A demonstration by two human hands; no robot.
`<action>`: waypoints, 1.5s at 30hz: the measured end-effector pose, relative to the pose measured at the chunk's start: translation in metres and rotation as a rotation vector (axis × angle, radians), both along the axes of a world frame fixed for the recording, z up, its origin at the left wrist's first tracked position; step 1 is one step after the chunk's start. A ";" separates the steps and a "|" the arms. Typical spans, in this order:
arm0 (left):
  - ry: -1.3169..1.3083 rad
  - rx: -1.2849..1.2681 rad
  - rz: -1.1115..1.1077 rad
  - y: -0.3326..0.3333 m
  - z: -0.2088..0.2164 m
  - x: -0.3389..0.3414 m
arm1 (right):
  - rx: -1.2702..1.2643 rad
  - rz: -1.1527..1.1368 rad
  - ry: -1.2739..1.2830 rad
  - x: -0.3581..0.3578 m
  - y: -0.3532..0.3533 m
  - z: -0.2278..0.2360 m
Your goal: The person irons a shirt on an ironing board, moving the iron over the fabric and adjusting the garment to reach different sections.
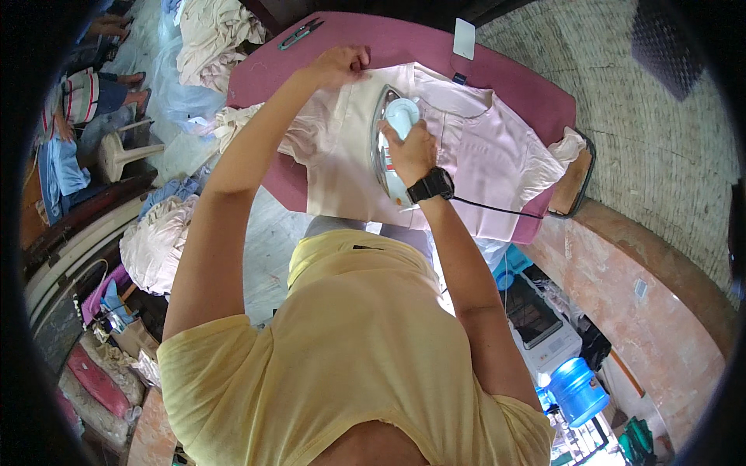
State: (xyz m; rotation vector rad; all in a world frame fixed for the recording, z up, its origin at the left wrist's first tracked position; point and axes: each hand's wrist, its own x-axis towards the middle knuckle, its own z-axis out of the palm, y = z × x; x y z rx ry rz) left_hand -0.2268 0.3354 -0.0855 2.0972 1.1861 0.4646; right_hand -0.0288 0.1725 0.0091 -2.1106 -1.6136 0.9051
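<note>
A pale cream-pink shirt (482,167) lies spread over the padded maroon ironing board (420,39). My right hand (414,151), with a black watch at the wrist, is wrapped round the handle of a white clothes iron (402,115). The iron rests flat on the left half of the shirt, its tip toward the far edge. At the shirt's far left edge, my left hand (340,67) has its fingers bent together against the cloth. The fabric just under those fingers is partly hidden. A dark cord runs right from near my right wrist across the shirt.
Thread snips (301,34) lie at the board's far left, and a white card-like tag (464,39) at its far edge. Heaped cloth (214,46) stands left. A plastic stool (124,159) and another person (97,93) are farther left. A blue water jug (576,392) is at lower right.
</note>
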 end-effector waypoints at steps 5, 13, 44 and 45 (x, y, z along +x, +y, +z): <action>0.101 -0.048 0.217 -0.035 0.033 -0.001 | 0.039 -0.063 0.082 -0.016 0.012 -0.011; 0.231 -0.087 0.268 -0.039 0.031 -0.032 | 0.195 -0.109 0.214 -0.023 0.002 -0.030; 0.048 0.291 0.298 0.066 0.018 0.125 | 0.029 0.116 0.146 0.115 -0.018 0.071; 0.131 0.162 0.331 0.075 0.016 0.150 | 0.072 0.056 0.101 0.133 -0.029 0.063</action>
